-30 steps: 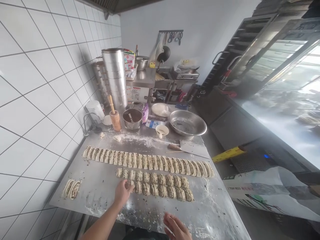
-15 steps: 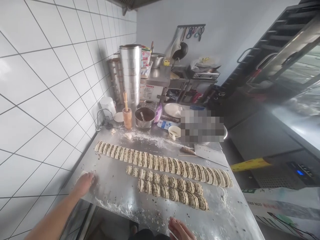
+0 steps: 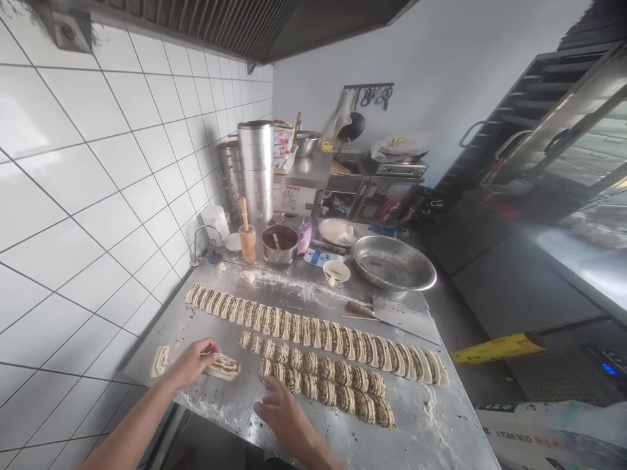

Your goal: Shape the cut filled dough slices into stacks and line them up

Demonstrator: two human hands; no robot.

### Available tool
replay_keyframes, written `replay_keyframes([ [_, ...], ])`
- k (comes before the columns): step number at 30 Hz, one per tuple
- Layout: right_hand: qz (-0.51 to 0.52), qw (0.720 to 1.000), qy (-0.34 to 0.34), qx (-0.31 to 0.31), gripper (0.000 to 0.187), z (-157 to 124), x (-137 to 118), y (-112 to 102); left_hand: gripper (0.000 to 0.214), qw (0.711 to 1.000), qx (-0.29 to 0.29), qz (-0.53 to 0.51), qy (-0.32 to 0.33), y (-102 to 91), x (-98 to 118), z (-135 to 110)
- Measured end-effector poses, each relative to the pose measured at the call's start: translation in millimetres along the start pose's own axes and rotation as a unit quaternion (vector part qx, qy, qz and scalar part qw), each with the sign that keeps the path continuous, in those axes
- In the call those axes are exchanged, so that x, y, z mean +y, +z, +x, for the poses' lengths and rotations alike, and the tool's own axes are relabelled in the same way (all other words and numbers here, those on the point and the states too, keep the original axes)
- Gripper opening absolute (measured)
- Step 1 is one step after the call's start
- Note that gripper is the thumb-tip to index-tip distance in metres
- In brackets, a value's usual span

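Observation:
My left hand [image 3: 192, 362] is closed on a cut dough piece with dark filling [image 3: 223, 367], holding it just above the steel table [image 3: 431, 431], left of two short rows of shaped rolls [image 3: 321, 375]. My right hand [image 3: 281, 414] hovers near the front edge, fingers loosely apart, holding nothing, close to the near row. A long row of sliced filled dough [image 3: 313, 329] runs across the table behind. One lone dough piece [image 3: 160, 360] lies at the far left edge.
Behind the rows lie a bench scraper [image 3: 399, 312], a large steel bowl [image 3: 394, 262], a small white cup [image 3: 336, 272], a pot of dark filling [image 3: 280, 242], a wooden holder [image 3: 247, 238] and stacked steamers [image 3: 255, 170]. White tiled wall runs along the left.
My left hand went to the dough pieces at the far left edge, took one, and carried it right toward the rolls. My right hand moved up from the front edge.

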State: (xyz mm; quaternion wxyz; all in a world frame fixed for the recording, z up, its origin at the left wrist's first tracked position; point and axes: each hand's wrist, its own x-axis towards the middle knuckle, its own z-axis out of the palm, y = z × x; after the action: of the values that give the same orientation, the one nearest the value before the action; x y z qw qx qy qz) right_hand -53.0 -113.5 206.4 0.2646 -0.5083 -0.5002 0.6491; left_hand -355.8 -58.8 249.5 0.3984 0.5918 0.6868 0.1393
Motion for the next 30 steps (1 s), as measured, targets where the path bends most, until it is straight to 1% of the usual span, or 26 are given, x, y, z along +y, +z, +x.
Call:
replay_keyframes([
  [1, -0.012, 0.999, -0.018, -0.025, 0.082, -6.5, -13.6, -5.7, 0.043, 0.998, -0.036, -0.036, 0.041, 9.5, 28.3, -11.3],
  [2, -0.018, 0.998, -0.031, -0.061, 0.08, -14.2, -25.8, -11.9, 0.047, 0.994, -0.061, -0.059, 0.075, 17.4, 56.3, -23.9],
  [4, 0.001, 0.986, -0.046, -0.16, 0.065, -31.5, -44.1, -24.4, 0.048, 0.985, -0.104, -0.076, 0.113, 27.8, 105.7, -51.2],
  [5, 0.029, 0.977, -0.048, -0.204, 0.059, -40.5, -49.7, -30.3, 0.048, 0.982, -0.119, -0.076, 0.127, 30.8, 124.7, -64.5],
  [6, 0.07, 0.968, -0.046, -0.236, 0.055, -49.3, -53.0, -35.7, 0.046, 0.979, -0.122, -0.062, 0.151, 33.1, 138.7, -76.8],
  [7, 0.117, 0.958, -0.042, -0.257, 0.055, -57.8, -54.3, -40.7, 0.043, 0.974, -0.119, -0.032, 0.188, 35.3, 147.7, -87.2],
  [8, 0.161, 0.949, -0.038, -0.269, 0.056, -65.8, -54.0, -45.3, 0.039, 0.965, -0.109, 0.011, 0.237, 37.9, 151.8, -95.4],
  [9, 0.195, 0.941, -0.037, -0.276, 0.057, -73.2, -52.8, -49.5, 0.041, 0.949, -0.093, 0.063, 0.296, 41.5, 151.8, -100.9],
  [11, 0.24, 0.927, -0.034, -0.285, 0.053, -85.9, -49.7, -56.7, 0.058, 0.895, -0.053, 0.159, 0.413, 51.4, 143.9, -103.9],
  [12, 0.256, 0.922, -0.031, -0.29, 0.05, -91.2, -48.7, -59.6, 0.065, 0.867, -0.033, 0.192, 0.459, 57.3, 138.8, -102.2],
  [13, 0.264, 0.917, -0.028, -0.297, 0.047, -95.7, -48.4, -62.2, 0.068, 0.844, -0.012, 0.212, 0.493, 63.2, 134.4, -99.3],
  [14, 0.268, 0.914, -0.027, -0.304, 0.045, -99.6, -48.8, -64.3, 0.068, 0.828, 0.006, 0.222, 0.515, 68.7, 131.9, -96.0],
  [15, 0.265, 0.912, -0.031, -0.313, 0.044, -102.7, -49.4, -66.0, 0.068, 0.821, 0.02, 0.222, 0.526, 73.5, 131.7, -93.2],
  [16, 0.255, 0.912, -0.044, -0.319, 0.043, -105.1, -50.0, -67.1, 0.067, 0.826, 0.025, 0.213, 0.521, 77.5, 134.0, -91.3],
  [17, 0.238, 0.917, -0.074, -0.312, 0.042, -106.7, -49.9, -67.5, 0.065, 0.84, 0.022, 0.193, 0.506, 80.9, 138.7, -90.9],
  [18, 0.215, 0.926, -0.115, -0.289, 0.039, -107.5, -48.8, -67.3, 0.062, 0.858, 0.013, 0.166, 0.485, 83.8, 145.4, -92.1],
  [19, 0.188, 0.936, -0.162, -0.25, 0.036, -107.6, -46.4, -66.4, 0.058, 0.879, 0.0, 0.134, 0.457, 86.9, 153.2, -94.6],
  [20, 0.163, 0.944, -0.209, -0.198, 0.032, -107.1, -42.6, -64.8, 0.052, 0.9, -0.014, 0.095, 0.424, 90.6, 161.5, -98.4],
  [22, 0.123, 0.946, -0.282, -0.098, 0.026, -104.6, -32.6, -60.2, 0.034, 0.939, -0.042, -0.004, 0.343, 101.1, 176.6, -108.0],
  [23, 0.111, 0.945, -0.302, -0.063, 0.024, -103.0, -27.4, -57.4, 0.025, 0.95, -0.058, -0.061, 0.302, 108.1, 182.2, -113.4],
  [24, 0.102, 0.943, -0.314, -0.04, 0.023, -101.4, -22.8, -54.6, 0.018, 0.955, -0.079, -0.119, 0.262, 115.8, 186.1, -118.8],
  [25, 0.095, 0.942, -0.322, -0.021, 0.023, -99.9, -19.2, -52.0, 0.015, 0.953, -0.106, -0.176, 0.223, 123.7, 188.2, -124.2],
  [27, 0.083, 0.943, -0.323, 0.006, 0.029, -97.5, -15.0, -48.3, 0.02, 0.932, -0.166, -0.29, 0.142, 137.2, 187.9, -134.0],
  [28, 0.082, 0.944, -0.319, 0.021, 0.036, -96.6, -13.8, -47.6, 0.025, 0.914, -0.189, -0.345, 0.098, 141.7, 186.4, -138.1],
  [30, 0.061, 0.943, -0.325, 0.039, 0.05, -95.4, -11.3, -49.1, 0.03, 0.869, -0.209, -0.449, 0.001, 144.4, 182.7, -143.7],
])
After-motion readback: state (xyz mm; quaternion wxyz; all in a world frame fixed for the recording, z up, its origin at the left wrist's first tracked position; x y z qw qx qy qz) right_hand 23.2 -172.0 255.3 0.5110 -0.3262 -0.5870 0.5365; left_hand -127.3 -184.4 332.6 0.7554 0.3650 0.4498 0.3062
